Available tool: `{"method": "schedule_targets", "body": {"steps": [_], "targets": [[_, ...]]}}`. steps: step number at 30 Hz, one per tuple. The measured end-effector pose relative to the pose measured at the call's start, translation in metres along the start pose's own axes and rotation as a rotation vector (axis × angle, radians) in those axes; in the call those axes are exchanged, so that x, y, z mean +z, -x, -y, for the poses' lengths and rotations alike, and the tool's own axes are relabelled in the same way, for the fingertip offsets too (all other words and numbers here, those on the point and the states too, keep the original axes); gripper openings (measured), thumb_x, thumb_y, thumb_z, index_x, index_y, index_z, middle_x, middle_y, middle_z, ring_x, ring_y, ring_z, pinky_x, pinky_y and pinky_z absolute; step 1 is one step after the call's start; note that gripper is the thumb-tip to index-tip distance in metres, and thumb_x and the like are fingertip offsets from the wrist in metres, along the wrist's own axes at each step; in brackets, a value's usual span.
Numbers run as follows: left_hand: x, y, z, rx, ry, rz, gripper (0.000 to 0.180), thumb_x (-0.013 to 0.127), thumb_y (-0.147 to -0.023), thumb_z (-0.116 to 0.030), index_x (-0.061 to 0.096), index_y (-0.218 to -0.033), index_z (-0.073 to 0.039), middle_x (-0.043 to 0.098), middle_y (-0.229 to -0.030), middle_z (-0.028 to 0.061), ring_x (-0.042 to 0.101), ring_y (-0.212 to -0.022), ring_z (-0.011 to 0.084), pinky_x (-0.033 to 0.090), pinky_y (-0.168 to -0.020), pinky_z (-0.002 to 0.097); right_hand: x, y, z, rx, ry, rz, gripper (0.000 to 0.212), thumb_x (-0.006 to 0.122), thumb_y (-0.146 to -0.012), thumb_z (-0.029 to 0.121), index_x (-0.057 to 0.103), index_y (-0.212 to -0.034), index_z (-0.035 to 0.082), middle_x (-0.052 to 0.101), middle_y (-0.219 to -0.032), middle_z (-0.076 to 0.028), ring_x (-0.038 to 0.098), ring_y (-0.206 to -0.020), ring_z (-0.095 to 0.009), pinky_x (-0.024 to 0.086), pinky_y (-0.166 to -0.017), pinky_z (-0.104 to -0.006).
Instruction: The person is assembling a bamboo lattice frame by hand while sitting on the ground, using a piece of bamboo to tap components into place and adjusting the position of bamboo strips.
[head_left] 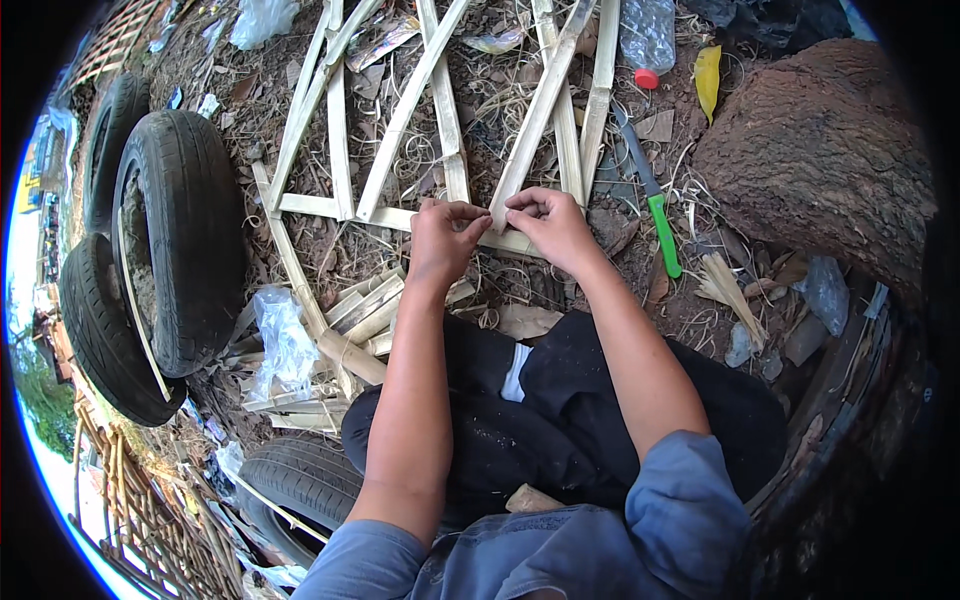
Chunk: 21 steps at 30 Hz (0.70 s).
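Note:
Flat, pale bamboo strips form a crisscross lattice on the ground, with a cross strip (pixel 308 205) running along its near side. My left hand (pixel 445 235) is closed in a pinch over this cross strip, left of the lower end of a slanting bamboo strip (pixel 535 120). On that strip's other side, my right hand (pixel 553 228) is also pinched, its fingertips against the strip's edge. Whatever is between the fingers of either hand is too small to make out. A knife with a green handle (pixel 664 237) lies on the soil to the right of my right hand.
Old tires (pixel 195 240) stand at the left, and another tire (pixel 305 480) lies nearer. Cut bamboo pieces (pixel 370 310) and a clear plastic bag (pixel 282 340) lie beside my left forearm. A thick tree trunk (pixel 820 160) and a plastic bottle (pixel 648 40) are at the right.

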<state>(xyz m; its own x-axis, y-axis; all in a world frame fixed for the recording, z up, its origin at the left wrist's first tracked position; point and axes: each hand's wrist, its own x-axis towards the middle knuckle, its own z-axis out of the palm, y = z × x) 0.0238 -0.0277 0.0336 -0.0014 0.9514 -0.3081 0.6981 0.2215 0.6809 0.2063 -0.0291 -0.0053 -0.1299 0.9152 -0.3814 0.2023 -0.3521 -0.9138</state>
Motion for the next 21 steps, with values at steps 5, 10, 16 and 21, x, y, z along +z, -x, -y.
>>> {"method": "schedule_targets", "body": {"steps": [5, 10, 16, 21], "targets": [[0.0055, 0.0013, 0.0034, 0.077, -0.099, -0.055, 0.023, 0.084, -0.077, -0.021, 0.079, -0.095, -0.009, 0.066, -0.092, 0.0146, 0.063, -0.090, 0.0283, 0.051, -0.084, 0.0383, 0.0059, -0.0002, 0.0046, 0.018, -0.001, 0.034, 0.016, 0.071, -0.090, 0.014, 0.071, -0.099, 0.000, 0.068, -0.076, -0.002, 0.059, -0.061, -0.006, 0.049, -0.055, -0.0234], [0.0061, 0.0015, 0.0032, 0.065, -0.108, -0.038, 0.022, 0.085, -0.076, -0.024, 0.080, -0.093, -0.011, 0.065, -0.090, 0.0113, 0.060, -0.090, 0.0261, 0.046, -0.089, 0.0395, 0.0091, -0.0006, 0.0035, 0.160, -0.079, 0.059, 0.013, 0.069, -0.092, 0.014, 0.067, -0.092, 0.001, 0.069, -0.075, -0.003, 0.063, -0.059, -0.008, 0.049, -0.046, -0.0229], [0.0083, 0.0018, 0.0053, 0.044, -0.165, -0.030, 0.022, 0.086, -0.074, -0.030, 0.080, -0.088, -0.015, 0.064, -0.087, 0.0060, 0.056, -0.097, 0.0213, 0.029, -0.098, 0.0411, 0.0092, -0.0022, 0.0004, 0.128, -0.108, 0.048, 0.014, 0.073, -0.090, 0.012, 0.066, -0.086, 0.000, 0.068, -0.070, -0.004, 0.061, -0.055, -0.007, 0.047, -0.044, -0.0228], [0.0099, 0.0050, 0.0032, 0.072, -0.173, -0.039, 0.019, 0.085, -0.073, -0.025, 0.078, -0.085, -0.013, 0.065, -0.087, 0.0047, 0.054, -0.100, 0.0223, 0.028, -0.097, 0.0420, 0.0111, -0.0029, -0.0010, 0.137, -0.032, -0.014, 0.025, 0.083, -0.079, 0.021, 0.070, -0.081, 0.000, 0.068, -0.064, -0.006, 0.063, -0.057, -0.011, 0.049, -0.051, -0.0268]]}}
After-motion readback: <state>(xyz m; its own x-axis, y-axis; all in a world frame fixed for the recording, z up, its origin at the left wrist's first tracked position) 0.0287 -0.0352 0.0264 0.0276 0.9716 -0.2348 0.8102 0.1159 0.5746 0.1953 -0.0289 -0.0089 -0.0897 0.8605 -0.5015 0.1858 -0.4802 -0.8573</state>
